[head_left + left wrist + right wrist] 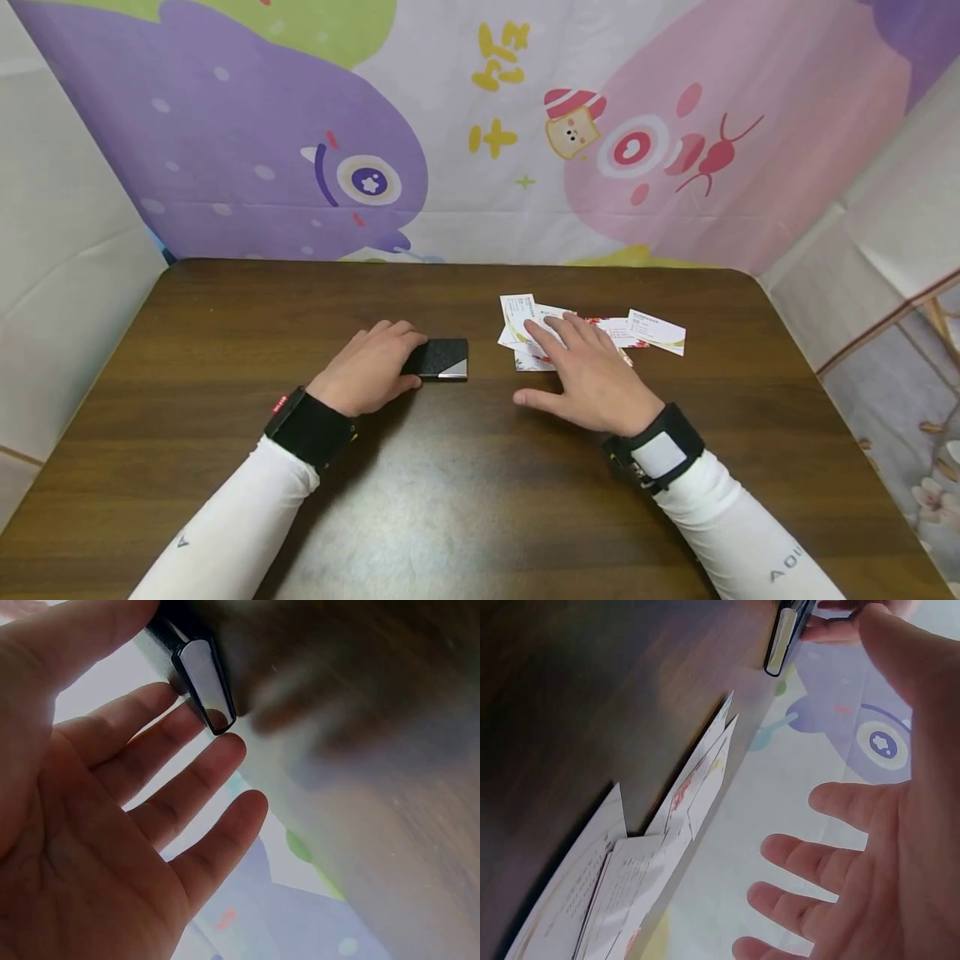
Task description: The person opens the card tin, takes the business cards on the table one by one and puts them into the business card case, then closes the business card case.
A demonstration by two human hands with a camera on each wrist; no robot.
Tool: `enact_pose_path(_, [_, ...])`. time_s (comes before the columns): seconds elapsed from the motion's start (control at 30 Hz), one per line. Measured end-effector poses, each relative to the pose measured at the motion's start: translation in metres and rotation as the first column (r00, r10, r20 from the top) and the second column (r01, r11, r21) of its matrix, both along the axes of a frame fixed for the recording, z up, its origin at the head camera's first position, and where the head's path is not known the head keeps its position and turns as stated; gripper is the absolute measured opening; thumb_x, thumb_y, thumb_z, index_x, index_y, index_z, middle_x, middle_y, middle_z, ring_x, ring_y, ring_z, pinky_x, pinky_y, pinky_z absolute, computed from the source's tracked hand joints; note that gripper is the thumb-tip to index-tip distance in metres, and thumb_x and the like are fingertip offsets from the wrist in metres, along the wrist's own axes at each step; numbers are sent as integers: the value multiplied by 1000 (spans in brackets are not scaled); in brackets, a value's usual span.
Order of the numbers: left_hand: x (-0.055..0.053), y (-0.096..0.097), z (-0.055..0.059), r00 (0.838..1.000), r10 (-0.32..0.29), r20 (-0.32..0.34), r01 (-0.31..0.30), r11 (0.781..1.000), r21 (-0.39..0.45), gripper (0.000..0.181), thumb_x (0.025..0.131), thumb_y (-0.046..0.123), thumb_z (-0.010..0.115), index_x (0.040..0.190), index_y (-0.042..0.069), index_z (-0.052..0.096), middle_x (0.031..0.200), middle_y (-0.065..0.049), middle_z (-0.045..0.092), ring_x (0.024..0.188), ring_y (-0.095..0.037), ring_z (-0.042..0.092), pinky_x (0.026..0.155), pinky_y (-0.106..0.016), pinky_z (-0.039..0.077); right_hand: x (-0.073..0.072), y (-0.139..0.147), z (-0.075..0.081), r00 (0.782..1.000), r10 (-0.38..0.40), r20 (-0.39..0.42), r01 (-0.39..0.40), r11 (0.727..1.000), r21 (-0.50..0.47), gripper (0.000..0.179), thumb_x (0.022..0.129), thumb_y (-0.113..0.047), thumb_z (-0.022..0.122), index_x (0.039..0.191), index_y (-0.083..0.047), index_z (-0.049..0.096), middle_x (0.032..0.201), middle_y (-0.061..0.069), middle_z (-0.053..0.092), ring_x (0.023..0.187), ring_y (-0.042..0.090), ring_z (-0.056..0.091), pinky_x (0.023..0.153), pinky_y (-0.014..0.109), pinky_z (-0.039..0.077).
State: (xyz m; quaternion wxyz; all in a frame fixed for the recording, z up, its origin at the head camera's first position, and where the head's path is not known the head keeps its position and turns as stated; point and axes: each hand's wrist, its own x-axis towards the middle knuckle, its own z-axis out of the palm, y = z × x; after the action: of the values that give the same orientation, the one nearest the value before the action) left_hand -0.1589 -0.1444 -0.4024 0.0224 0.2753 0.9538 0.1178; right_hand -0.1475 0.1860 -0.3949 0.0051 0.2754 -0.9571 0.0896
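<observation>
A black card case with a silver corner lies flat on the table, left of the middle. My left hand holds it at its left end, thumb at the near edge and fingertips at the far edge. From the left wrist view the narrow end of the case shows between thumb and fingers. Several white printed business cards lie loosely overlapped to the right. Over them my right hand is spread, fingers extended, gripping nothing. In the right wrist view its fingers are apart from the cards.
The brown wooden table carries both the case and the cards. A cartoon-printed curtain hangs along its back edge. Pale cloth walls stand at the left and right.
</observation>
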Motion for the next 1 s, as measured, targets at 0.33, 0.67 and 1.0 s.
enact_pose_path(0.33, [10,12,1,998,-45,-39,45,999,-14,52,89,26,89,131,2,70,121,-11,68,109,-32,61,88,-49,55,2,-6,-1,999,47,27,-48,998,28,90,91,-65,74,157,-8,52,143,14,59,136,35,51,111,58,42])
enact_pose_path(0.67, [22,25,2,996,-77,-34,76,997,-29,51,88,25,90,130,3,71,118,-10,67,105,-31,62,88,-47,55,5,-14,-4,991,131,-26,-130,991,35,75,92,-56,79,142,-2,62,125,10,67,114,32,59,96,49,50])
enact_pose_path(1.0, [33,39,1,990,-119,-81,117,993,-20,45,86,23,92,122,4,73,109,-8,65,100,-29,62,88,-45,55,8,-19,-9,983,180,23,-181,984,8,65,93,-51,80,136,-5,65,117,5,65,108,26,61,94,46,52])
